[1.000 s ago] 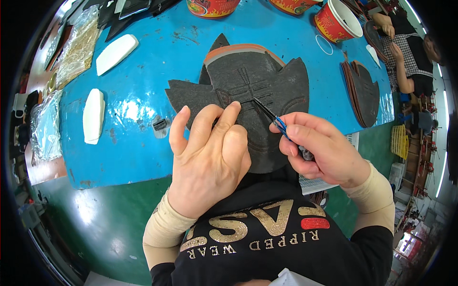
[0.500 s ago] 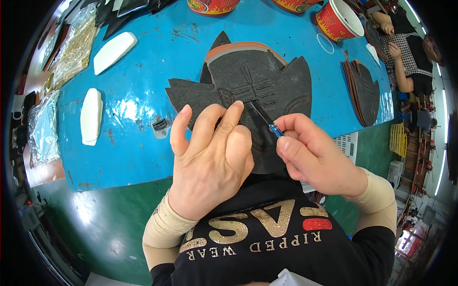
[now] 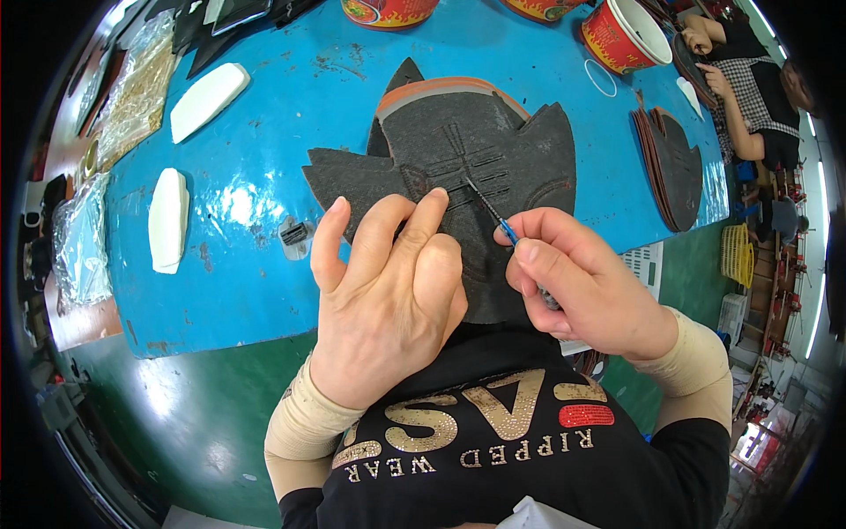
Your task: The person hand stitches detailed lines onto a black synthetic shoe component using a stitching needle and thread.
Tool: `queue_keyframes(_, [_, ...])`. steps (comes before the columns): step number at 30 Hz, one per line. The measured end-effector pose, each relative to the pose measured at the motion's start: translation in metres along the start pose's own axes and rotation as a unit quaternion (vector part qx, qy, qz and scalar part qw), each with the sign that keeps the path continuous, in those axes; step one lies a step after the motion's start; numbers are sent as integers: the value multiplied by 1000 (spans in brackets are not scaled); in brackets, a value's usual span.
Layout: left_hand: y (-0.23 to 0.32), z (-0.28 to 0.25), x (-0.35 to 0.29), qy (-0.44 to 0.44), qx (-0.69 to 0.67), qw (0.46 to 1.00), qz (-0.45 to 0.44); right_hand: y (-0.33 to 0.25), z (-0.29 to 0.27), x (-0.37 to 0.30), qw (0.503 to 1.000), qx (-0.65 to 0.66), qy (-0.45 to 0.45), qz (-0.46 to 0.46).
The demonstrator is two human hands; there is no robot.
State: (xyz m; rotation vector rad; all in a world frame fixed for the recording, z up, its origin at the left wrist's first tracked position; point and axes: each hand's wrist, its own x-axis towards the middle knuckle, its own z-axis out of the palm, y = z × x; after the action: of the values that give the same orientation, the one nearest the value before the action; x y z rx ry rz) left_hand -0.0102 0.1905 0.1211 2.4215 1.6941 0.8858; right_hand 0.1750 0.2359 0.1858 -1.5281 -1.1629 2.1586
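A dark grey, felt-like cut piece (image 3: 529, 159) with slots and pointed corners lies before me, an orange-brown edge showing at its far side. My left hand (image 3: 388, 273) rests on its near left part, fingers apart, one fingertip touching beside the slots; the thumb is hidden. In my right hand (image 3: 582, 282) a slim tool with a thin dark shaft and blue collar (image 3: 504, 231) is pinched between thumb and fingers. Its tip meets the piece at the central slots. I cannot make out the tool's exact kind.
Two white pads (image 3: 210, 101) lie on the blue table (image 3: 256, 291) at left, near a small dark clip-like item (image 3: 296, 234). Red tubs (image 3: 626, 37) stand at the far side. A stack of similar pieces (image 3: 665, 172) lies right; a person (image 3: 749, 97) works beyond it.
The tool has turned in my right hand, so its shaft looks thinner, and its tip sits slightly farther away along the slots. My left hand is nearly unmoved.
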Motion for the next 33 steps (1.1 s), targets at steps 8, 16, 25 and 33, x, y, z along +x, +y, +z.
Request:
queue_keyframes(8, [1, 0, 0, -3, 2, 1000, -1, 5, 2, 2, 998, -65, 12, -22])
queue_keyframes(16, [1, -1, 0, -3, 7, 1000, -3, 8, 7, 4, 996, -74, 32, -25])
queue_keyframes(25, [3, -2, 4, 7, 31, 999, 6, 22, 2, 4, 988, 125, 64, -71])
queue_keyframes(33, [3, -11, 13, -31, 102, 994, 38, 27, -94, 30, 898, -50, 303, -315])
